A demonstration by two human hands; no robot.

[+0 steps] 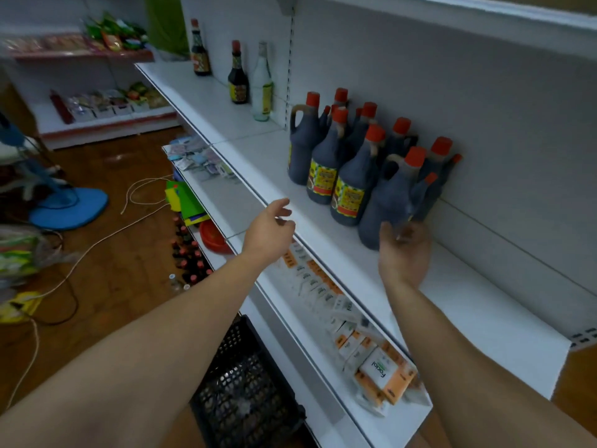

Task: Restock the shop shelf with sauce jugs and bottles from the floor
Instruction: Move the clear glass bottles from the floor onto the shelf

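We see both hands empty: left hand (269,229) loosely open over shelf (468,295) front edge, right hand (405,253) open beside nearest jug (387,202); jugs clustered against back wall.

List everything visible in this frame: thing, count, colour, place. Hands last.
Jugs: about nine, dark with red caps, clustered on the shelf against the back panel.
Bottles: three, two dark with red caps and one clear, standing further left along the same shelf.
Shelf: one, white, bare to the right of the jugs.
Packets: many, white and orange, on the shelf below.
Floor bottles: a cluster, dark with red caps, count unclear, on the floor by the shelving.
Crate: one, black, on the floor below.
Fan base: one, blue, on the floor at left.
Left hand: empty, open, above the shelf edge.
Right hand: empty, open, beside the nearest jug.
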